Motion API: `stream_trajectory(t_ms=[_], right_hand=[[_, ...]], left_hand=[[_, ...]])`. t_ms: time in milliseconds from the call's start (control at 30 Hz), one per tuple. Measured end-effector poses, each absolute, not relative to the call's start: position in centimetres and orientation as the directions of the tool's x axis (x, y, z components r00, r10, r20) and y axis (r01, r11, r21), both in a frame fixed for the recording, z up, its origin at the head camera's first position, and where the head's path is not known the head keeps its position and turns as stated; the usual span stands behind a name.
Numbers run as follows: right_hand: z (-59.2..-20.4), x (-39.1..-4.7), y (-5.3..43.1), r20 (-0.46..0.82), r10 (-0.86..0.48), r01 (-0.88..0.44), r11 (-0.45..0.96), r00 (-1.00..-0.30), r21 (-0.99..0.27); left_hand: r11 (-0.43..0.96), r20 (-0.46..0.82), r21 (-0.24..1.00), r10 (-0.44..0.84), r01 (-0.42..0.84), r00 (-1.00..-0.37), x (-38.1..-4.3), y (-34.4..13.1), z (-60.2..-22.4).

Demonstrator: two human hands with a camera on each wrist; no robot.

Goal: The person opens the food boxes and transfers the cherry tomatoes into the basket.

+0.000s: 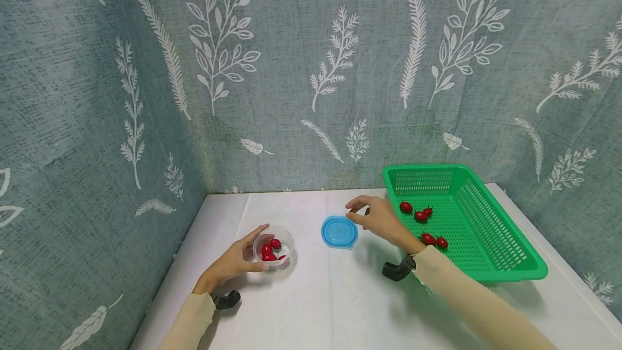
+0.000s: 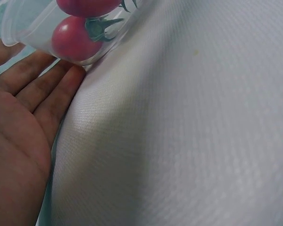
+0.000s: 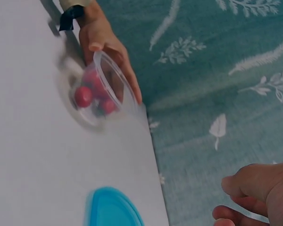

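A small clear plastic tub [image 1: 286, 233] stands on the white table at the left, with several red cherry tomatoes [image 1: 275, 243] inside. My left hand [image 1: 236, 257] holds it from the left side, thumb along the near side and fingers round the far side. Up close in the left wrist view, fingertips [image 2: 75, 75] meet the tub's wall beside a tomato [image 2: 73, 40] with a green stem. My right hand [image 1: 378, 218] hovers just right of the blue lid [image 1: 339, 232], fingers loosely bent, thumb apart and nothing between them.
A green slotted basket [image 1: 500, 231] sits at the right, partly behind my right forearm. Several cherry tomatoes [image 1: 421, 216] lie in its left part. A grey-green leaf-patterned curtain [image 1: 291, 123] borders the table at the back and both sides.
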State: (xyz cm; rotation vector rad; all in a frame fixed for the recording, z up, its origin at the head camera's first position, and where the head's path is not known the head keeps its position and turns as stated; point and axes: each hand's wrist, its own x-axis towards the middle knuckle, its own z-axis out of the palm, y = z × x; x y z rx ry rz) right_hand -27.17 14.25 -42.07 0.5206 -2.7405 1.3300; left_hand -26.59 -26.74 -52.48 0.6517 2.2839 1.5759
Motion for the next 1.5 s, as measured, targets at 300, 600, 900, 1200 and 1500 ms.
stream_trajectory(t_ms=[300,600,900,1200,1500], right_hand=[[-42.6,-27.2,11.3,0.173,-0.314,-0.324,0.532,-0.934,-0.783],[-44.2,-27.1,8.4,0.162,-0.396,-0.355,0.481,-0.904,-0.802],[-44.6,-26.5,5.6,0.167,-0.458,-0.392,0.457,-0.873,-0.798],[-45.2,-26.1,2.2,0.148,-0.521,-0.414,0.442,-0.840,-0.796],[-45.9,-26.2,0.1,0.120,-0.553,-0.416,0.448,-0.825,-0.792]], left_hand=[[0.301,0.036,0.929,0.509,0.217,-0.860,-26.5,-26.9,-52.3],[0.291,0.030,0.934,0.513,0.206,-0.858,-26.5,-26.9,-52.6],[0.299,0.028,0.929,0.528,0.217,-0.849,-26.6,-26.8,-52.6],[0.308,0.015,0.928,0.528,0.208,-0.849,-26.7,-26.8,-52.6],[0.296,0.018,0.933,0.534,0.207,-0.845,-26.6,-26.9,-52.4]])
